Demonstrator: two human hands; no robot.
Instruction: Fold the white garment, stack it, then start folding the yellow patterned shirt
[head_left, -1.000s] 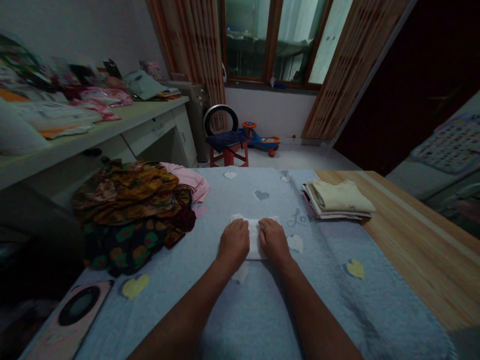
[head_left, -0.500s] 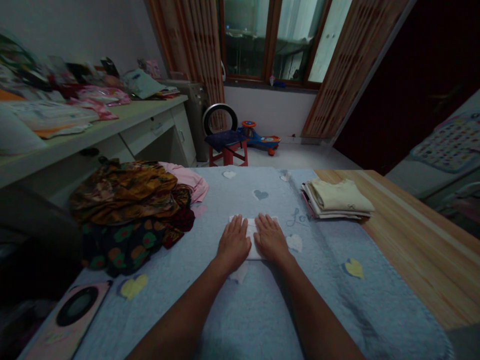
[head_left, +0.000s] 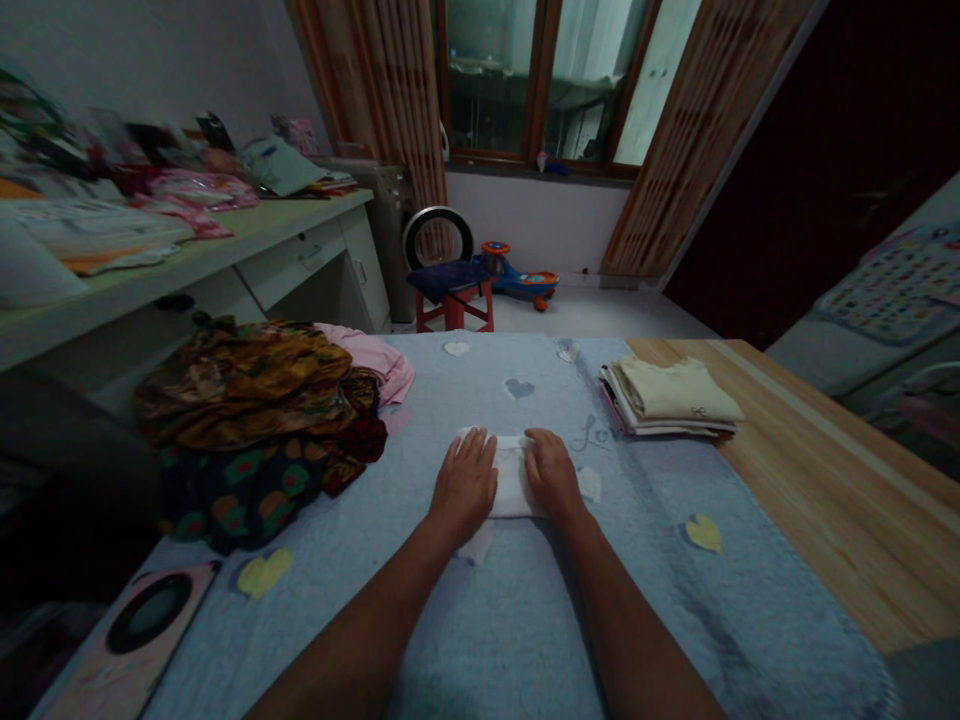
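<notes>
A small white folded cloth (head_left: 511, 482) lies on the blue blanket in front of me. My left hand (head_left: 465, 485) rests flat over its left part, fingers stretched out and pointing away from me. At the cloth's right edge, my right hand (head_left: 553, 475) is turned on its side with its fingers bent and closed on that edge; the fingertips are partly hidden. Between the two hands the middle of the cloth shows, with a fold line near its far side.
A heap of patterned clothes (head_left: 262, 410) with a pink garment (head_left: 375, 358) sits at the left. Folded clothes are stacked (head_left: 679, 392) at the right, topped by a cream one. A pink flat item with a black oval (head_left: 150, 615) lies near left. Beyond stands a red stool (head_left: 455, 305).
My right hand has shifted right from lying flat on the cloth to its right edge, and its fingers have bent. More of the cloth's middle shows. My left hand stays flat.
</notes>
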